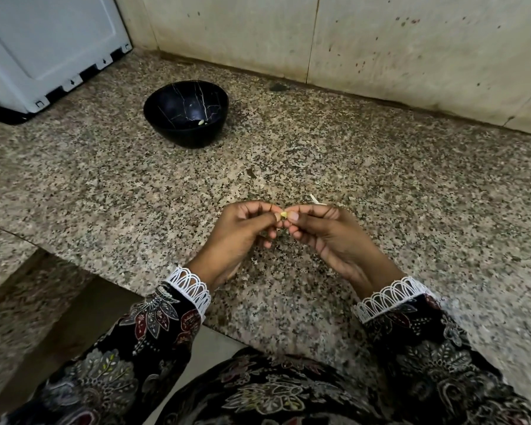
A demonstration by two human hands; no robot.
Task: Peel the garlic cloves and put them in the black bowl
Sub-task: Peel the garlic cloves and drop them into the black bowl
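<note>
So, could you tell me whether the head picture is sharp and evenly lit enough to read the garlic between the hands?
Head view: the garlic clove is sharp but tiny, pinched between left hand and right hand; soft, even light, no glare; wide-angle bending curves the counter edges; sleeves blur slightly near the bottom.

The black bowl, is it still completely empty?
No, a small pale peeled clove already lies at the bottom of the black bowl.

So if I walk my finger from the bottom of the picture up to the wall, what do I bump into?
Flowery sleeves → the hands, left hand and right hand, pinching a garlic clove → a bit of garlic skin → black bowl → tiled wall.
</note>
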